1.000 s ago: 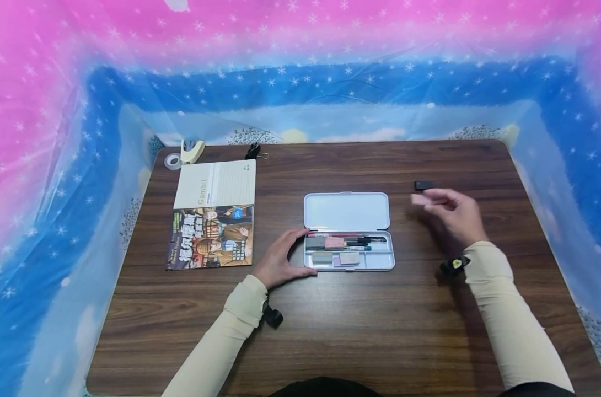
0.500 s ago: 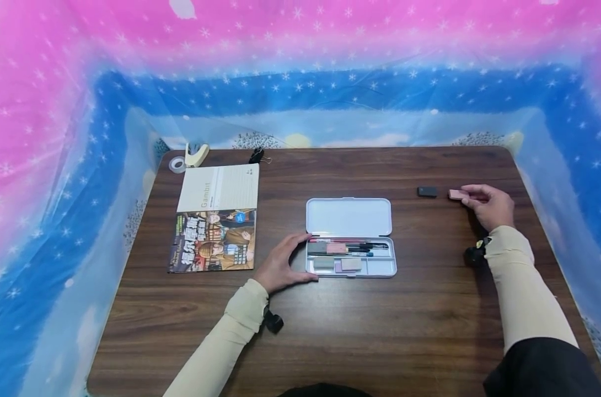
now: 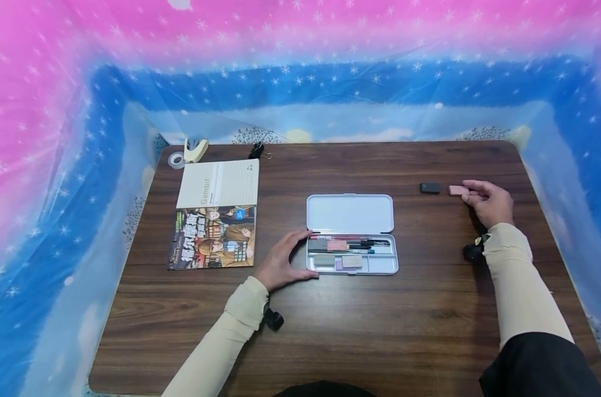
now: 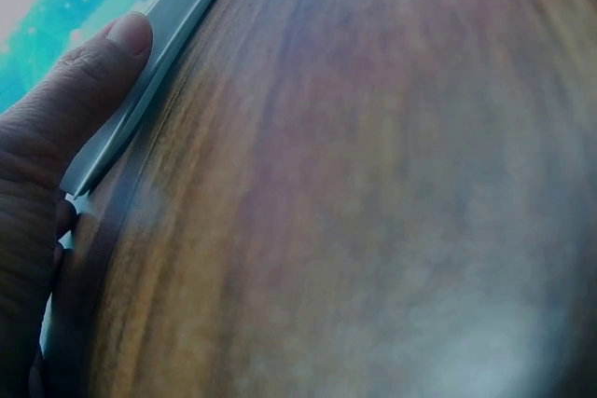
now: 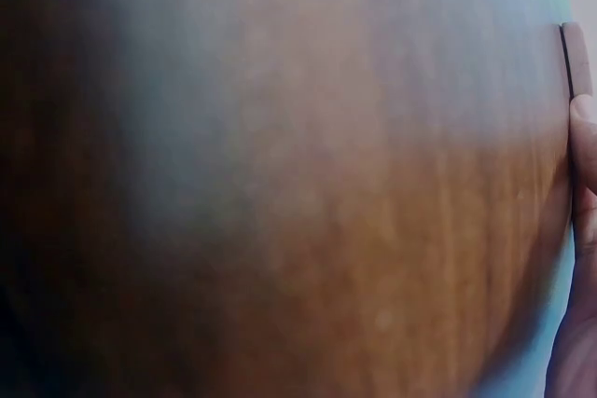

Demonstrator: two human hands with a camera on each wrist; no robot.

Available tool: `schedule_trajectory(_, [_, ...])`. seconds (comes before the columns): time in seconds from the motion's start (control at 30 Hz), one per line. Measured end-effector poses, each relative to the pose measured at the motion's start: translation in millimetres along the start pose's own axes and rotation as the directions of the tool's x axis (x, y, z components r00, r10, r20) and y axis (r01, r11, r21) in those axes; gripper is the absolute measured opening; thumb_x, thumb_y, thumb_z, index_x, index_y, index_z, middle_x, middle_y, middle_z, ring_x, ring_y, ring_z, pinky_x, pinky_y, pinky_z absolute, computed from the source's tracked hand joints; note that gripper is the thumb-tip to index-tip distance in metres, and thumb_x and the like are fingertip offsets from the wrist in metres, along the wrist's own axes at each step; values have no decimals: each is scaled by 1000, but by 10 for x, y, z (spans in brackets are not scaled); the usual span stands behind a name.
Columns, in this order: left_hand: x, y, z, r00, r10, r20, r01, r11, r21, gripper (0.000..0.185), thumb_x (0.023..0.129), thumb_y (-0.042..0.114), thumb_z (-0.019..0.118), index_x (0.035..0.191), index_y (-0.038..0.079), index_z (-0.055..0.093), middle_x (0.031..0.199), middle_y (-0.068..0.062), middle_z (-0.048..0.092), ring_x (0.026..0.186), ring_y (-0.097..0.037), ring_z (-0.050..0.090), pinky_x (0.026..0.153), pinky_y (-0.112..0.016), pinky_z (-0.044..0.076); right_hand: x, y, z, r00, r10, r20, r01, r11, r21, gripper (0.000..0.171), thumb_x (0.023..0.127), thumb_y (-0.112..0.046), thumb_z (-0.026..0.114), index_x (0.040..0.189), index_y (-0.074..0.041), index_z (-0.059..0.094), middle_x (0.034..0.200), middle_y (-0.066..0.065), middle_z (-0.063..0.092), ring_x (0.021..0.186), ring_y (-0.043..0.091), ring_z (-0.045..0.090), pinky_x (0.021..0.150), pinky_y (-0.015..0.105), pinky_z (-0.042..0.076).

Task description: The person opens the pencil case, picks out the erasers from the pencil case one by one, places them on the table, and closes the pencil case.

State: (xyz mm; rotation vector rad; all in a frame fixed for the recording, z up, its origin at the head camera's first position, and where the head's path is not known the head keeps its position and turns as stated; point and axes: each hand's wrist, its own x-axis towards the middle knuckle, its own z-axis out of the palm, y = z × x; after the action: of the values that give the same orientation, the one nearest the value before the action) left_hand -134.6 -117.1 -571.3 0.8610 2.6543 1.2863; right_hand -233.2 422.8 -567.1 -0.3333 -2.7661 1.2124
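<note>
Left hand bracing the open pencil case mid-counter; right hand pinching a pink eraser at far right, best laid flat beside the black eraser.

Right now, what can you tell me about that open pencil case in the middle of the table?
The pencil case is a flat, pale grey-white box, metal by its look, with rounded corners. It lies open on the brown wooden table, its lid laid back flat on the far side. The tray holds pens along its far edge and several small block erasers, grey, pink and lilac. The left hand rests against its left end, thumb along the rim.
</note>
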Motion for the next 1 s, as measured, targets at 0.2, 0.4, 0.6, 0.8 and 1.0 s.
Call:
schedule_trajectory(0.2, [-29, -26, -5, 1000, 2, -7, -2, 1000, 9, 102, 72, 33, 101, 156, 11, 47, 147, -15, 56, 135, -32, 56, 114, -50, 46, -23, -10, 14, 999, 11, 30, -12, 999, 49, 45, 101, -18, 74, 144, -5, 66, 124, 14, 72, 87, -16, 57, 76, 4, 48])
schedule_trajectory(0.4, [-31, -21, -16, 1000, -19, 12, 19, 1000, 0, 101, 73, 33, 100, 157, 12, 47, 150, -15, 54, 137, -32, 54, 115, -52, 46, -313, -307, 133, 989, 107, -103, -74, 957, 281, 46, 96, -14, 80, 139, -4, 69, 117, 7, 74, 89, -7, 64, 78, 6, 51])
schedule_trajectory(0.6, [3, -23, -18, 999, -34, 32, 33, 999, 13, 101, 75, 35, 99, 158, 13, 46, 151, -14, 54, 138, -30, 53, 116, -50, 45, -849, -906, 598, 994, -112, 0, 102, 908, 406, 31, 95, -8, 80, 125, 0, 75, 112, 8, 77, 95, 4, 66, 81, 14, 51])
schedule_trajectory(0.8, [8, -41, -2, 1000, -23, 19, 23, 1000, 12, 101, 74, 35, 99, 158, 13, 46, 149, -14, 54, 137, -31, 54, 115, -50, 45, -1273, -1421, 1125, 874, -372, 314, 274, 909, 313, 27, 95, -10, 81, 122, -6, 78, 107, 11, 77, 89, 11, 70, 77, 21, 57])
schedule_trajectory(1.0, [13, -59, 8, 999, -30, 21, 30, 999, 14, 102, 74, 36, 99, 158, 13, 46, 151, -14, 54, 139, -31, 52, 117, -49, 43, -1401, -1646, 1383, 793, -406, 454, 369, 913, 173, 33, 93, -16, 84, 125, -15, 78, 113, 3, 76, 94, 17, 69, 84, 38, 60])
